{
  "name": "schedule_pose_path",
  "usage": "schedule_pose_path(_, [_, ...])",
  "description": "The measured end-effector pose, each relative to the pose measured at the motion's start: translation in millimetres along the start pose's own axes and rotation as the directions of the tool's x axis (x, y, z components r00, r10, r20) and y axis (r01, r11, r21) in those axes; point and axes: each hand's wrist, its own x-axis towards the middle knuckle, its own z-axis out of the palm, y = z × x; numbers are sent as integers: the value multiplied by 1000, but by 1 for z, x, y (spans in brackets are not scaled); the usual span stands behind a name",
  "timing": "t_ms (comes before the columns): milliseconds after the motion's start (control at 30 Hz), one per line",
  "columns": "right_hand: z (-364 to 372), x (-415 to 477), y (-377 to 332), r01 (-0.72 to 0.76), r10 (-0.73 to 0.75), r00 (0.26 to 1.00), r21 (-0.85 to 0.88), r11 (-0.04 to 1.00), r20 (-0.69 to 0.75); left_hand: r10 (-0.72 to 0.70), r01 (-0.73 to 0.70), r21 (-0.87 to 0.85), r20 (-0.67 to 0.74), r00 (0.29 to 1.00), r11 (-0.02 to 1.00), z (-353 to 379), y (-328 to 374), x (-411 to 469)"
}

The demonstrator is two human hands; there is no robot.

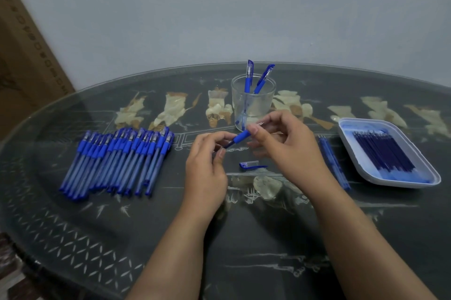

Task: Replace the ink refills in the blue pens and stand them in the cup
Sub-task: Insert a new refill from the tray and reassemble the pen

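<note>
An uncapped pen [238, 139] is held above the table [244, 238], just before the cup [252, 104]: left hand [207, 165] pinches the barrel, right hand [285, 143] the grip end. It looks like unscrewing; next, a refill from the tray [366, 175]. Its cap [250, 165] lies below.

Both forearms come in from 6 o'clock. Left hand [207, 160] curled, fingertips pinched together pointing toward 1 o'clock; right hand [283, 143] at its 2 o'clock, thumb and forefinger pinched too.
</note>
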Motion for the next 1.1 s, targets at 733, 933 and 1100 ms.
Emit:
schedule_pose_path(733, [1, -4, 1, -49, 44, 999, 212, 976, 31, 11, -11, 0, 19, 1000, 1000, -1, 0, 0])
schedule_pose_path(933, [6, -4, 2, -19, 20, 1000, 266, 964, -4, 37, -37, 8, 13, 999, 999, 0, -1, 0])
schedule_pose_path(1100, [5, -6, -2, -8, -10, 998, 289, 957, 61, -1, 1, -8, 14, 1000, 1000, 0, 0, 1])
